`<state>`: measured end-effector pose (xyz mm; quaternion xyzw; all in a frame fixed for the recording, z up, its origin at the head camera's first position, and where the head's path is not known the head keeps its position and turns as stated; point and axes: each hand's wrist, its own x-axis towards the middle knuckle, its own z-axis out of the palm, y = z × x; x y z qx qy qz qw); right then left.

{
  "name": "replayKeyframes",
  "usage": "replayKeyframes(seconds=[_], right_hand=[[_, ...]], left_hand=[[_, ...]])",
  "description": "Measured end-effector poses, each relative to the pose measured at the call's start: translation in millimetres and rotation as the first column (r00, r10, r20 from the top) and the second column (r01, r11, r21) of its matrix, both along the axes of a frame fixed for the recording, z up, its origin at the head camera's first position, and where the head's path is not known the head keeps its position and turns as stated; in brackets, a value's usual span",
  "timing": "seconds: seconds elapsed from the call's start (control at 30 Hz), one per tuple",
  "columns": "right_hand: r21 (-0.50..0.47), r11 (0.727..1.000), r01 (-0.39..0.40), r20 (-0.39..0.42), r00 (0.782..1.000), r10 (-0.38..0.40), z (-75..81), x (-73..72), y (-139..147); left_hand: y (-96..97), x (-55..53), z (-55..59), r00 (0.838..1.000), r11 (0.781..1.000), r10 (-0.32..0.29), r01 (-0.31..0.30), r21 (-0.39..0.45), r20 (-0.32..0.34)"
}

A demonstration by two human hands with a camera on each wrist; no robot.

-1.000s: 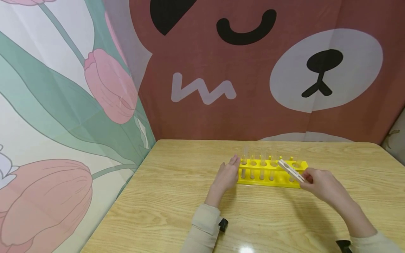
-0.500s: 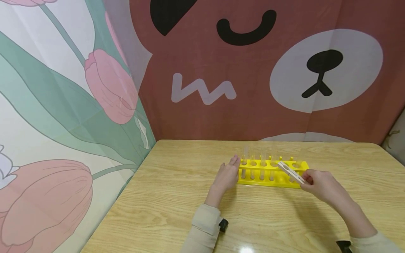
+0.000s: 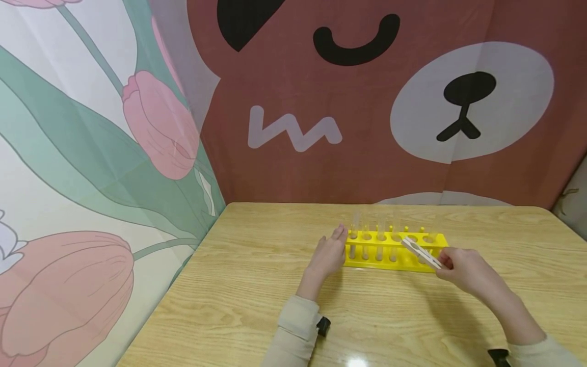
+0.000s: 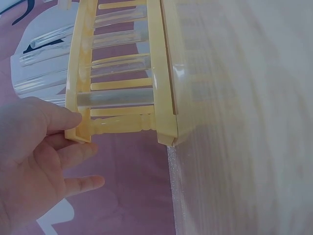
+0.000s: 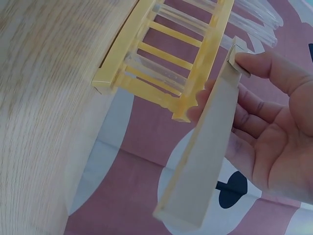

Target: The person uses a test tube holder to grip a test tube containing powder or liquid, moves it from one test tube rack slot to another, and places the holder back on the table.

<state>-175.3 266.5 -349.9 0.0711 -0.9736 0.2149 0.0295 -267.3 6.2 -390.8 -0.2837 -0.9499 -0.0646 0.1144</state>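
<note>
A yellow test tube rack (image 3: 385, 265) stands on the table with several clear glass test tubes (image 3: 379, 253) upright in its holes. My left hand (image 3: 326, 255) is at the rack's left end. In the left wrist view its thumb and forefinger pinch the end of the upper bar, and the other fingers stick out below. At the rack's right end, my right hand (image 3: 468, 267) pinches a pale wooden test tube holder (image 3: 421, 253) between thumb and fingers. The holder slants up to the left, across the front of the rack in the head view, near a tube at the right end.
The rack rests on a wood-grain table (image 3: 257, 285). Behind it hangs a brown cloth (image 3: 284, 173) with a bear face, and a tulip-print cloth (image 3: 91, 153) hangs at the left. A black strap (image 3: 323, 326) shows at the left cuff.
The holder's far end has dipped slightly in front of the rack, and my right hand has shifted very little. My left hand has stayed on the rack's end.
</note>
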Motion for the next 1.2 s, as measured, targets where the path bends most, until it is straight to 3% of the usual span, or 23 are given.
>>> replayKeyframes(seconds=[1.2], right_hand=[[-0.01, 1.0, -0.006, 0.085, 0.996, 0.007, -9.3, 0.8, 5.2]], left_hand=[[-2.0, -0.1, 0.1, 1.0, 1.0, -0.015, 0.015, 0.016, 0.001]])
